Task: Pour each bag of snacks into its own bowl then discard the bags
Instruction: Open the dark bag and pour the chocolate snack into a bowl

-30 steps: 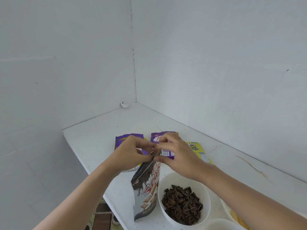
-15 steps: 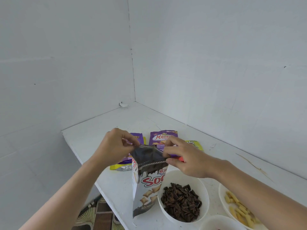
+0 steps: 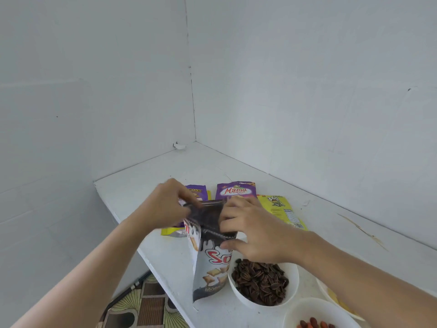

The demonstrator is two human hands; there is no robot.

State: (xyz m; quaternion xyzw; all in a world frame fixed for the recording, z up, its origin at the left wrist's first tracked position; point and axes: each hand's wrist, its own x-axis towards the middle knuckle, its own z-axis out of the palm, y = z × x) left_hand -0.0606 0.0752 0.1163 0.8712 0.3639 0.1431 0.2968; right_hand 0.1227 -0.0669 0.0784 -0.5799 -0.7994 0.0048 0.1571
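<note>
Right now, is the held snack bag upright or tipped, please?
Upright: the snack bag has its top up, gripped by the left hand and right hand, base down.

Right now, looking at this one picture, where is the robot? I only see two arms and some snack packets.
No machine here: a person wears a camera on the head, looking down at their own hands. The left hand and right hand each have a grip on the top of an upright white and dark brown snack bag. Beside it on the white table, a white bowl holds dark striped seeds; a nearer white bowl holds reddish nuts. Behind lie a purple packet and a yellow packet.
</note>
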